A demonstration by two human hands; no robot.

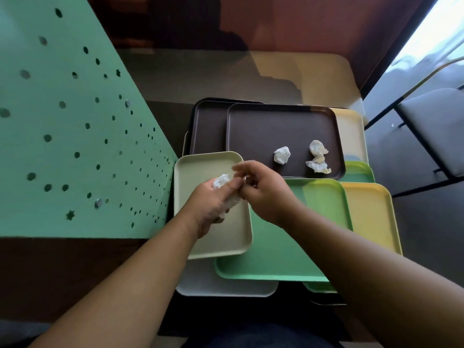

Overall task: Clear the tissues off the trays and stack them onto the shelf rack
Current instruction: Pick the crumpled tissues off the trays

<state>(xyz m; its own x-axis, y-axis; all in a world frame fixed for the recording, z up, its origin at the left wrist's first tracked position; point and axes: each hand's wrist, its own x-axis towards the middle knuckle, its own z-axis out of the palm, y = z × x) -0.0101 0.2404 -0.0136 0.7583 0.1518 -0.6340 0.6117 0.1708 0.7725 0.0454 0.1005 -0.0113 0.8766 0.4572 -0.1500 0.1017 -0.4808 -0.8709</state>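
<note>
1. While your left hand (213, 204) is over the cream tray (221, 237), its fingers (232, 184) are curled around a bunch of crumpled white tissues (222, 180); the paper shows above the thumb and again below the palm.
2. Your right hand (266, 192) is just beside the left one, with its fingers (241, 169) bent toward the same tissues. You cannot tell from this view if they pinch the paper or only touch it.
3. Under the cream tray there is a grey tray (226, 287), and a green tray (276, 259) lies partly under your right forearm.
4. A yellow tray (371, 214) lies to the right of the green one.
5. Farther from you, a brown tray (263, 126) carries one small tissue ball (281, 154) and, near it on the right, a longer crumpled tissue (317, 156). The two are apart from each other.
6. Another brown tray (208, 126) is partly under the first one, on its left.
7. On your left stands a green panel (62, 121) with many small holes.
</note>
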